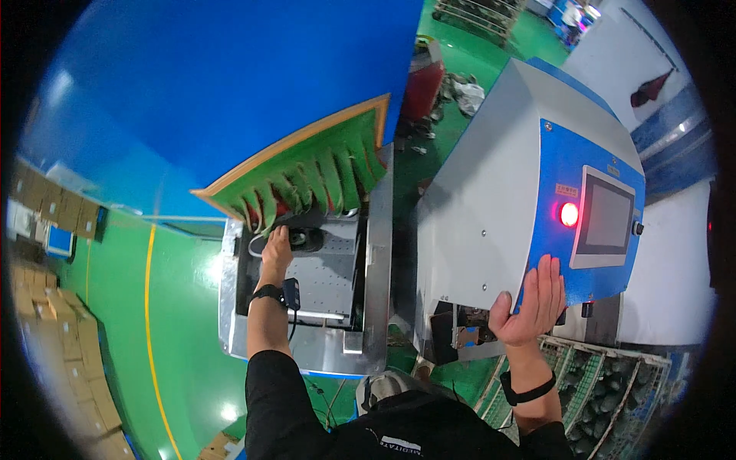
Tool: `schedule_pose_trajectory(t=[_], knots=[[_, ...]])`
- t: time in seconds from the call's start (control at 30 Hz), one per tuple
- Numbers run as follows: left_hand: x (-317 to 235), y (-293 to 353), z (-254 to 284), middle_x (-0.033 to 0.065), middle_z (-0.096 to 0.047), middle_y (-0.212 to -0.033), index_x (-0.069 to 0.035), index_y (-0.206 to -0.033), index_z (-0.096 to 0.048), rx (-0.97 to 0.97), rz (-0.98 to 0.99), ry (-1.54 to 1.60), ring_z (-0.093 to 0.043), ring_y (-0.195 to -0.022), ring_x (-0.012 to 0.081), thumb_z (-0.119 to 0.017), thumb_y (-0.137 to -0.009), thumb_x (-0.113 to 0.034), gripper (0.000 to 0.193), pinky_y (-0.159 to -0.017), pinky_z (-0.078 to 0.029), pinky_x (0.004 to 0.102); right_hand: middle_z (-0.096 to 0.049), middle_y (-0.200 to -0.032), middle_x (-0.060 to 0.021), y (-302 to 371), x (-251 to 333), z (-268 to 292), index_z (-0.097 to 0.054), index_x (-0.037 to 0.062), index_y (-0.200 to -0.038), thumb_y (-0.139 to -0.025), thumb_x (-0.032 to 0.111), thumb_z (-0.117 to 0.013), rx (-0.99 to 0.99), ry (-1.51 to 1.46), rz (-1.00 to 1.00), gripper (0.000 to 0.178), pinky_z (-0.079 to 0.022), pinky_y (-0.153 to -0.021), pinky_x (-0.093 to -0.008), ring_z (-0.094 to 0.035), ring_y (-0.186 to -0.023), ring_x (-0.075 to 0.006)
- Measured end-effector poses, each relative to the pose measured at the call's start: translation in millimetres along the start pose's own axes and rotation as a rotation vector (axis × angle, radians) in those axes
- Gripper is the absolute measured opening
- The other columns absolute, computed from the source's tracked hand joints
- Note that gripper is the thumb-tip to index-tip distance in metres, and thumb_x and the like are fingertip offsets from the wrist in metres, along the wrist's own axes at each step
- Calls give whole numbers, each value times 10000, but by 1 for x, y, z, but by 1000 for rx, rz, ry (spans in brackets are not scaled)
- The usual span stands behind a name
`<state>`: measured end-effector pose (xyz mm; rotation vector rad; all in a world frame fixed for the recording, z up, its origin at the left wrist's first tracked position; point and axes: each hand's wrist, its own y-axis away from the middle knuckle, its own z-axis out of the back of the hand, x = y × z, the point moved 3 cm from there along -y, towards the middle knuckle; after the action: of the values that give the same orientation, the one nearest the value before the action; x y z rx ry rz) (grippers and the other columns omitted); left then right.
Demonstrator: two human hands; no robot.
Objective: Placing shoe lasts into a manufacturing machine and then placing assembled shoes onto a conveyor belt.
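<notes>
Control cabinet [479,199]: my right hand [529,307] flat on it, empty; dark shoe-like piece [309,240] crosswise, just right of my nearer left hand [277,248], grip unclear from here.

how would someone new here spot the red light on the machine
Find the big pale machine on the right, then its blue front panel. Just left of the screen, above the right hand, sits a round red light. It glows, unlike the black knob beyond the screen.
</notes>
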<state>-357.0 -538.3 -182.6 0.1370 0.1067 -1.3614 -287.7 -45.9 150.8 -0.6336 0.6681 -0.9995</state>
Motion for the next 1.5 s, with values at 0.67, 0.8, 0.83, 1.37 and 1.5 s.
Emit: schedule_pose_trajectory(t=[0.67,0.8,0.83,1.37,1.5], knots=[[-201,226,201,116,-649,-1261,27,-1384,-505,108,-9,1920,-628,-1157,265,-880,-651,-242,866,-1020,-479,384,-618,-1355,-178,21,1,51,-563,21,-1336,-817,188,-715,-105,-849,-129,566,-371,-1128,-495,-550,-1302,-361],[-289,294,217,130,-648,-1248,54,-1390,-486,374,187,1907,-622,-1154,259,-869,-689,-297,872,-1029,-468,382,-221,-1641,-167,88,42,78,7,56,-1613,-749,299,-871,732,-1747,-407,1255,-256,-1204,-407,-295,-1480,-291],[-302,310,213,124,-644,-1248,57,-1391,-483,423,283,1841,-615,-1150,242,-866,-698,-311,873,-1027,-464,368,-292,-1608,-156,102,35,76,-61,83,-1622,-767,226,-850,729,-1873,-554,1172,-260,-1200,-378,-321,-1457,-246],[-439,412,187,-9,-491,-602,-34,-669,-580,1049,-491,1386,-454,-580,102,-697,-958,-291,404,-550,-375,321,-583,-1353,-160,306,-109,117,-395,-22,-1504,-812,88,-651,424,-1984,-1732,746,-488,-995,-348,-606,-1175,-234],[-433,402,144,-33,-535,-630,-68,-703,-591,957,-3,1293,-465,-591,64,-661,-974,-302,365,-545,-363,272,-605,-1343,-105,310,-145,101,-318,21,-1569,-755,33,-663,494,-1578,-1264,884,-497,-937,-284,-646,-1072,-210]])
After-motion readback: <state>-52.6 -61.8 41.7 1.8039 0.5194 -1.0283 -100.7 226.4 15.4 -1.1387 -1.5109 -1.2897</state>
